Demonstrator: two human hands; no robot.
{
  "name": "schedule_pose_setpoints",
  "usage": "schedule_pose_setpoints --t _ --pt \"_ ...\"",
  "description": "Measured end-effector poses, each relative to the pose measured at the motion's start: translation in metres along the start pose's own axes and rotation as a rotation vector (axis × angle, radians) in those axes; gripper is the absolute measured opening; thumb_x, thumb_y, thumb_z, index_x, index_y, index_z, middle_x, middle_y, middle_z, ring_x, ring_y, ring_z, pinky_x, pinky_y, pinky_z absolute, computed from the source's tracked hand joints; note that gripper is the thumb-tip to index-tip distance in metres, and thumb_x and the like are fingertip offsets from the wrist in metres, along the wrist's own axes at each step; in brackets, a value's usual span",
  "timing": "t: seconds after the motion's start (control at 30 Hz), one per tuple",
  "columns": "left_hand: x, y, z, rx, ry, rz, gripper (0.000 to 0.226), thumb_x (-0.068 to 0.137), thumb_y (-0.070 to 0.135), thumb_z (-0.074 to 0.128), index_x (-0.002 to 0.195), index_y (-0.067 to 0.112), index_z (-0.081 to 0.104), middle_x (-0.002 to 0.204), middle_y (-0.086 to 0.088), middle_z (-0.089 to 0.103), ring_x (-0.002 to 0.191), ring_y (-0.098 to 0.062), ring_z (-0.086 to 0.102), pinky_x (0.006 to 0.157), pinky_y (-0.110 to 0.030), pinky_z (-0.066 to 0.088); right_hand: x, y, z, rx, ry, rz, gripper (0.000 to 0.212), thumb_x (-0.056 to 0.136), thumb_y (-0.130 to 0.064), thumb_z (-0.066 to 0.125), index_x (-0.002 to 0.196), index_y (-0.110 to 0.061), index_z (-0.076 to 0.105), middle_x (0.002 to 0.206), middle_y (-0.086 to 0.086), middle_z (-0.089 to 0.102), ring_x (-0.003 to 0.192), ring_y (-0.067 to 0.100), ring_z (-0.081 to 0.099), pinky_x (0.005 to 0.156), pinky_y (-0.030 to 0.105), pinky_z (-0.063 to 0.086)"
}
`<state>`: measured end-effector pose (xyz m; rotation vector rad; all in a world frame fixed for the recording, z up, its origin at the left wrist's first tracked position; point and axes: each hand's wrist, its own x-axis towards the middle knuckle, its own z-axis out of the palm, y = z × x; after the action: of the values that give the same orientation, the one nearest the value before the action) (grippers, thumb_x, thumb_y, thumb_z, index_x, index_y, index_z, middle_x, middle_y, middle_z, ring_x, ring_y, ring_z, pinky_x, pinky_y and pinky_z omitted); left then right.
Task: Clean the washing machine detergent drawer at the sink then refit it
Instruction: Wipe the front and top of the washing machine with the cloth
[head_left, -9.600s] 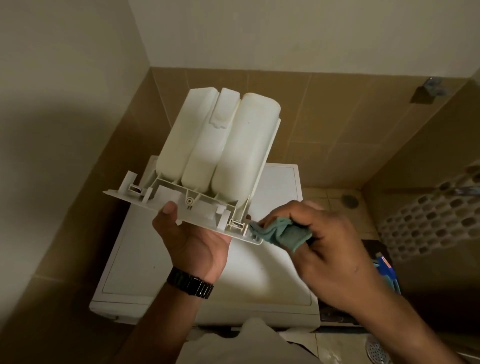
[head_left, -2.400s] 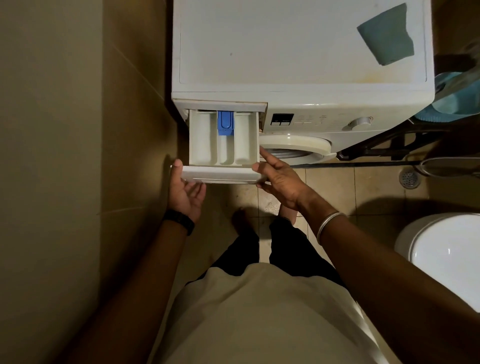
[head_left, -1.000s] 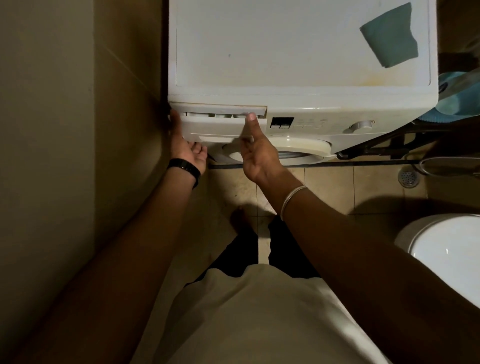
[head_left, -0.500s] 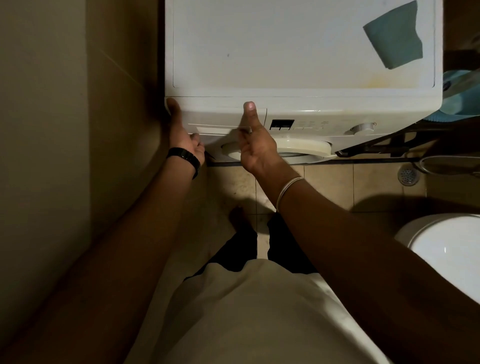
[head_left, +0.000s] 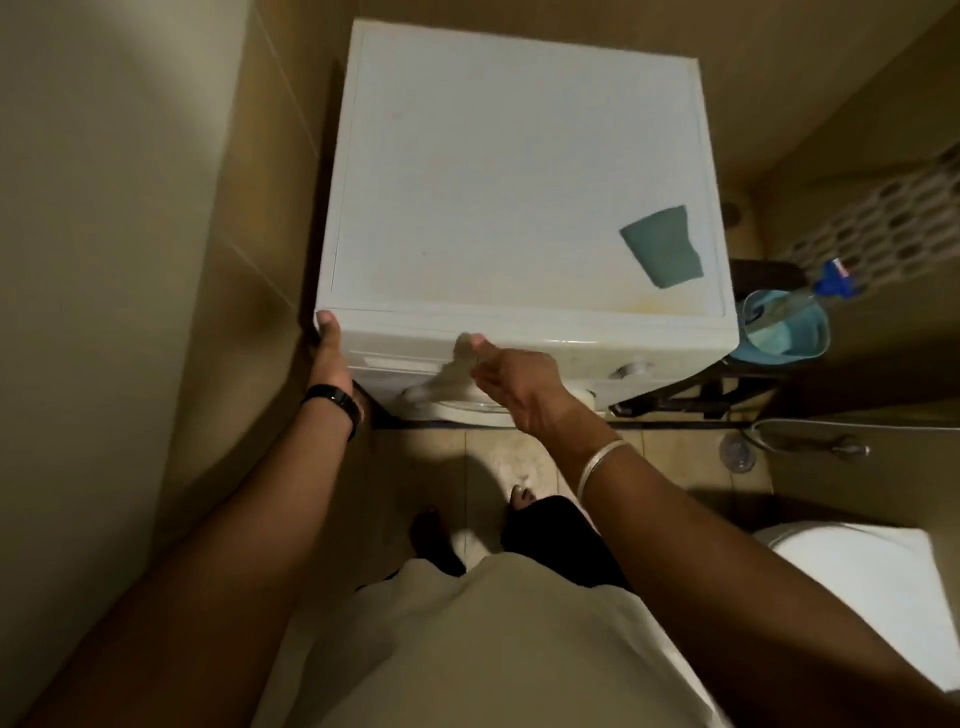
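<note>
The white detergent drawer sits flush in the top left of the washing machine front. My left hand rests flat against the drawer's left end, thumb up at the machine's corner. My right hand is just in front of the drawer's right end, fingers relaxed and slightly blurred, holding nothing; whether it touches the panel I cannot tell. The teal cloth lies on the machine's top near its right edge.
A wall runs close along the left. To the right of the machine stands a dark rack with a blue basin and a bottle. A white toilet lid is at lower right, a floor drain beyond it. My feet stand on the tiled floor.
The drawer, half out 2.4 s ago, has been pushed fully in. My right hand has since drawn back slightly from the panel; my head has tilted up, showing more of the machine's top.
</note>
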<state>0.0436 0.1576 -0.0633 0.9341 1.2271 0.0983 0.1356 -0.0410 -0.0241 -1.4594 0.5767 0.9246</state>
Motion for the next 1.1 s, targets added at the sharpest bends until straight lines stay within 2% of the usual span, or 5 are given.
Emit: schedule_pose_setpoints --t 0.13,0.33,0.53,0.8,1.1 --pt "0.008 0.003 -0.005 0.098 0.07 -0.01 0.101 0.082 0.094 0.043 0.161 0.031 0.036 0.164 0.0 0.042 0.146 -0.024 0.047 0.114 -0.041 0.035 -0.008 -0.052 -0.071 -0.201 0.194 -0.356 0.014 0.088 -0.02 0.083 0.091 -0.007 0.08 0.09 0.01 0.08 0.08 0.026 0.077 0.081 0.047 0.065" --pt "0.008 0.006 0.005 0.203 0.245 0.06 0.1 0.088 0.088 0.042 0.162 0.022 0.036 0.169 -0.008 0.033 0.153 -0.029 0.034 0.126 -0.047 0.027 0.047 -0.143 -0.173 -0.643 0.515 -0.666 0.034 0.089 -0.02 0.078 0.122 -0.014 0.073 0.121 0.004 0.074 0.113 0.022 0.069 0.102 0.042 0.057" --pt "-0.005 0.01 0.023 0.243 0.463 0.024 0.091 0.097 0.075 0.047 0.164 0.016 0.028 0.169 -0.014 0.029 0.153 -0.035 0.031 0.123 -0.048 0.028 0.095 -0.208 -0.2 -1.271 0.226 -0.665 0.069 0.098 -0.005 0.061 0.159 -0.024 0.036 0.156 0.007 0.045 0.145 0.035 0.036 0.12 0.04 0.033" --pt "-0.084 -0.049 0.097 0.08 0.588 0.199 0.043 0.1 0.044 0.068 0.134 0.02 0.056 0.135 -0.003 0.061 0.121 -0.022 0.058 0.101 -0.033 0.045 0.133 -0.254 -0.217 -1.607 -0.032 -0.649 0.043 0.086 -0.038 0.078 0.124 -0.023 0.065 0.111 0.003 0.056 0.124 0.036 0.046 0.091 0.033 0.031" --pt "-0.163 -0.136 0.161 0.047 0.242 0.271 0.056 0.082 0.047 0.084 0.131 0.028 0.063 0.135 0.005 0.065 0.126 -0.015 0.061 0.106 -0.04 0.054 0.061 -0.225 -0.172 -1.179 -0.638 -0.539 0.023 0.082 -0.017 0.085 0.1 -0.016 0.07 0.098 0.0 0.07 0.092 0.018 0.066 0.075 0.03 0.053"
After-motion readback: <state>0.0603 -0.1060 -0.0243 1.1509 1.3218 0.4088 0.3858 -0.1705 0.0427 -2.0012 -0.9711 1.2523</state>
